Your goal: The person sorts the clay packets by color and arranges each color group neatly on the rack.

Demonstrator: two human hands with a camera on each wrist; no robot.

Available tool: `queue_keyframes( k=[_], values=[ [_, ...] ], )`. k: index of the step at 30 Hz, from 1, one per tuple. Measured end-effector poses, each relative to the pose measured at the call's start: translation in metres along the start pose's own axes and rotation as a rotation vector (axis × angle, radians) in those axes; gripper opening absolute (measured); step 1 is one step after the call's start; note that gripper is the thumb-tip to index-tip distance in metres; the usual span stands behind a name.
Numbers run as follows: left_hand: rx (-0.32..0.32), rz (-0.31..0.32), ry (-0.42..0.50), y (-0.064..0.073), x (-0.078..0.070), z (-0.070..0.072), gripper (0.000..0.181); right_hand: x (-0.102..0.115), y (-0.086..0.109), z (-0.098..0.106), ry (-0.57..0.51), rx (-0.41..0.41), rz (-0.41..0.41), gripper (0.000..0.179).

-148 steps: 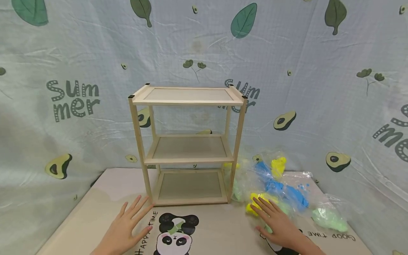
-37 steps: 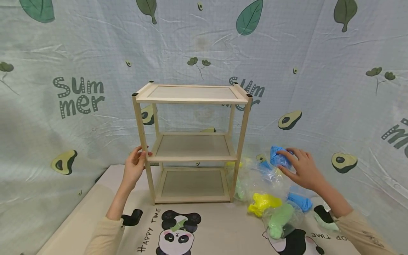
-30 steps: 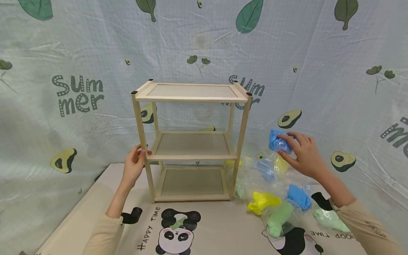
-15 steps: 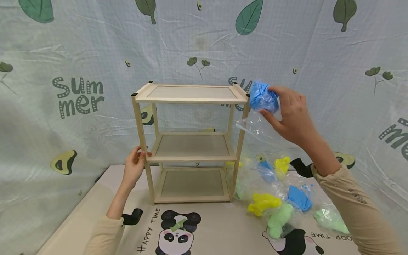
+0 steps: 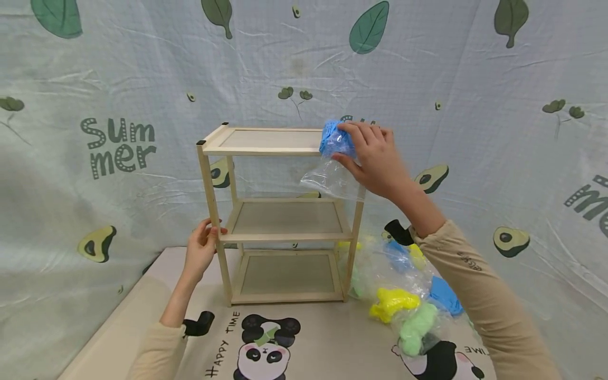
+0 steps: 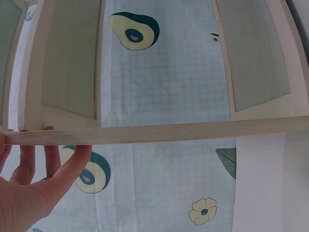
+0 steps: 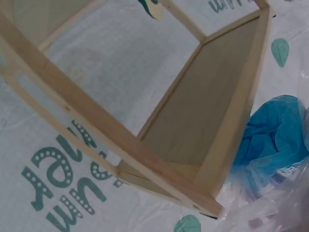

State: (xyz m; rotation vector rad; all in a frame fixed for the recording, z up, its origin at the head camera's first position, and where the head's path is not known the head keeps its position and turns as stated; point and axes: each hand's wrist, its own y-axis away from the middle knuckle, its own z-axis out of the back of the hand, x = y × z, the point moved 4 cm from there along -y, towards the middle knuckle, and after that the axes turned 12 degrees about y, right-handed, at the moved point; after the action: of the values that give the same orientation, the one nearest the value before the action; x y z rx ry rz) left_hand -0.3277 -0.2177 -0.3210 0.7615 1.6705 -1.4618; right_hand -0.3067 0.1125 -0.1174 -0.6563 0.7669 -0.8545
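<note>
A three-tier wooden shelf rack (image 5: 285, 237) stands on the table in the head view. My left hand (image 5: 201, 245) grips its front left post at the middle tier, with thumb and fingers around the wood; the left wrist view shows the fingers curled over the post (image 6: 159, 134). My right hand (image 5: 372, 158) pinches a clear plastic bag with crumpled blue material (image 5: 336, 139) between thumb and fingers. It overlaps the top tier's right front corner in the head view. In the right wrist view, the blue bag (image 7: 275, 133) shows beside the top tier (image 7: 203, 101).
Right of the rack lies a heap of clear bags with yellow (image 5: 394, 303), green (image 5: 418, 327) and blue (image 5: 445, 295) soft-looking contents. A printed cloth (image 5: 142, 79) hangs behind. Panda prints (image 5: 263, 348) mark the table cover.
Since being lifted from the heap, the blue bag has travelled up and left in my right hand to the rack's top right. My left hand keeps its grip on the post.
</note>
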Motion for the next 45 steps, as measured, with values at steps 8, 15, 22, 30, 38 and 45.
queue_keyframes(
  k=[8, 15, 22, 30, 38, 45],
  values=[
    [0.002, 0.007, 0.006, 0.0, 0.003, 0.001, 0.011, 0.006, -0.005, -0.014, -0.041, 0.019, -0.012, 0.05],
    [0.015, 0.003, -0.013, -0.001, 0.002, 0.0, 0.016, 0.002, -0.001, -0.018, -0.101, 0.028, -0.038, 0.053],
    [0.027, 0.023, -0.019, 0.002, 0.003, 0.001, 0.018, 0.003, 0.007, -0.021, -0.086, 0.077, -0.011, 0.058],
    [0.036, 0.021, -0.004, 0.0, 0.0, 0.0, 0.017, 0.002, 0.012, -0.023, -0.176, 0.053, 0.005, 0.05],
    [0.026, 0.031, 0.006, 0.0, 0.003, 0.001, 0.015, 0.01, 0.011, -0.025, -0.145, 0.079, 0.051, 0.052],
    [0.029, 0.021, 0.001, 0.0, 0.002, 0.0, 0.016, 0.026, 0.003, -0.027, -0.096, 0.149, 0.09, 0.058]
  ],
)
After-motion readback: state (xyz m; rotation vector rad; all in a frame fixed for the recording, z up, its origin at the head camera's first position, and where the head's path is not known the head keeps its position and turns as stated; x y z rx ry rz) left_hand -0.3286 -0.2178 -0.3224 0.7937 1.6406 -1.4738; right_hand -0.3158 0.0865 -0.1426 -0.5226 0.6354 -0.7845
